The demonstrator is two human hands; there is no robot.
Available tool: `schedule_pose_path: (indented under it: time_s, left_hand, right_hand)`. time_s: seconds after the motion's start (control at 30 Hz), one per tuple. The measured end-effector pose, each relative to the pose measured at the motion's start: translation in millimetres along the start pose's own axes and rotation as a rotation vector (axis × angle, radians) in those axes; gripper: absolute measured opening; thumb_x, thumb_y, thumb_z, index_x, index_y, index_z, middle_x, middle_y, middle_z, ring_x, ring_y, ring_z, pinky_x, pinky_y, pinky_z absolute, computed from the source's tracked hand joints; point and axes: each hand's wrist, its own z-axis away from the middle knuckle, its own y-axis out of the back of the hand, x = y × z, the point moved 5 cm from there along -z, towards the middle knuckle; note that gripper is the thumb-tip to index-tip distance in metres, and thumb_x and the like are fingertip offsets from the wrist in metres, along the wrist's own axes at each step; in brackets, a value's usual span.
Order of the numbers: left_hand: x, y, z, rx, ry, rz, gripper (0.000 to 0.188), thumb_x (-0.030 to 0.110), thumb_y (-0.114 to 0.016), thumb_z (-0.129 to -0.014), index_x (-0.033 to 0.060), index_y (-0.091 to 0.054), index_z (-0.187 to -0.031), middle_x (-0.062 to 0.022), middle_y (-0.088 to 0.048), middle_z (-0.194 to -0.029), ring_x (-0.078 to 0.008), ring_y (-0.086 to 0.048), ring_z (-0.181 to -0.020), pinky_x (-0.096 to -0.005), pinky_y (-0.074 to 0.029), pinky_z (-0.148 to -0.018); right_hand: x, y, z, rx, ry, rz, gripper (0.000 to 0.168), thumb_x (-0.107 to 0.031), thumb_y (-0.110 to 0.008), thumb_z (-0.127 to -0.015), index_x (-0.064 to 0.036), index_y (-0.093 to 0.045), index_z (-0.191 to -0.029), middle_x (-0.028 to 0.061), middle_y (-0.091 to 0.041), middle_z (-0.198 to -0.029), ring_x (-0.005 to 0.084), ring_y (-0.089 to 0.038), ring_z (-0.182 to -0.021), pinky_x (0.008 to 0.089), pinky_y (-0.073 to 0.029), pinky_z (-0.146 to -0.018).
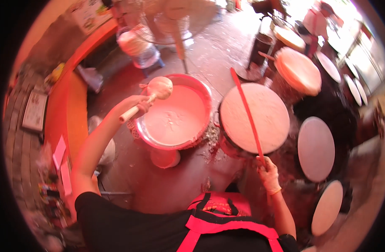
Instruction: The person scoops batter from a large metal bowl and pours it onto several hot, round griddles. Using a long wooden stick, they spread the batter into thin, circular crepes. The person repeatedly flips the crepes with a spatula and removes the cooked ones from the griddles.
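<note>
My left hand (139,103) grips the pale handle of a ladle (161,88), its bowl raised over the far left side of a wide metal basin (207,94). Pale batter (176,123) fills much of the basin, with small ripples on its surface. In my right hand (268,174), which wears a thin glove, is a long flat stick (247,110). It slants across a round griddle (220,115) to the right of the basin. A pale thin sheet of batter or pancake (271,110) covers the griddle; how far it has cooked, I cannot tell.
A standing fan (176,31) is beyond the basin. Round pale sheets are piled (298,71) behind the griddle. Several round plates or lids (316,148) line the right side, and a person (317,23) stands far right. An orange counter (76,110) borders the left.
</note>
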Motion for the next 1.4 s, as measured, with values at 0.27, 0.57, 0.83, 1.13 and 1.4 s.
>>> schedule_pose_path:
  time_s: [0.27,0.57,0.83,1.13,1.4]
  left_hand:
    - [-124,-193,-34,-0.073,0.373,-0.338,0.018,0.014,-0.043,-0.096,-0.0015,-0.042,-0.104,0.002,-0.039,-0.064,-0.005,-0.038,-0.045,-0.0173,-0.035,-0.036]
    - [-310,-521,-152,-0.468,-0.527,-1.903,0.025,0.018,-0.058,-0.088,0.0011,-0.054,-0.107,0.0002,-0.052,-0.069,-0.0054,-0.047,-0.047,-0.0209,-0.037,-0.038]
    - [-491,-595,-247,-0.597,-0.913,-2.016,0.026,0.008,-0.072,-0.077,-0.002,-0.057,-0.096,-0.0067,-0.06,-0.068,-0.0108,-0.057,-0.052,-0.0261,-0.046,-0.044]
    - [-601,-543,-383,-0.49,-0.644,-1.27,0.022,0.009,-0.062,-0.085,-0.0031,-0.047,-0.095,-0.008,-0.056,-0.063,-0.0126,-0.052,-0.043,-0.0272,-0.04,-0.037]
    - [-551,-652,-287,-0.877,-0.842,-0.794,0.027,0.023,-0.046,-0.1,-0.0034,-0.052,-0.103,-0.0094,-0.059,-0.07,-0.0125,-0.056,-0.056,-0.0245,-0.045,-0.052]
  right_hand:
    - [59,123,159,0.426,-0.36,-0.464,0.051,-0.05,-0.043,-0.097,-0.004,-0.056,-0.115,0.0015,-0.054,-0.06,0.0065,-0.04,-0.038,0.0226,-0.032,-0.034]
    - [-46,292,126,0.574,0.37,0.681,0.031,-0.012,-0.053,-0.091,-0.007,-0.056,-0.121,0.0183,-0.063,-0.096,0.0372,-0.061,-0.082,0.0412,-0.05,-0.07]
    - [55,411,150,0.748,-0.072,0.081,0.041,-0.034,-0.051,-0.096,-0.016,-0.052,-0.133,0.0067,-0.059,-0.076,0.0202,-0.057,-0.06,0.0314,-0.046,-0.056]
    - [252,337,172,1.058,-0.071,-0.251,0.047,-0.029,-0.054,-0.097,-0.01,-0.045,-0.14,0.0011,-0.059,-0.099,0.0049,-0.05,-0.071,0.0182,-0.041,-0.059]
    - [211,357,73,0.963,-0.321,-1.022,0.046,-0.026,-0.054,-0.096,-0.037,-0.041,-0.139,-0.0058,-0.038,-0.064,0.0065,-0.034,-0.041,0.0241,-0.033,-0.033]
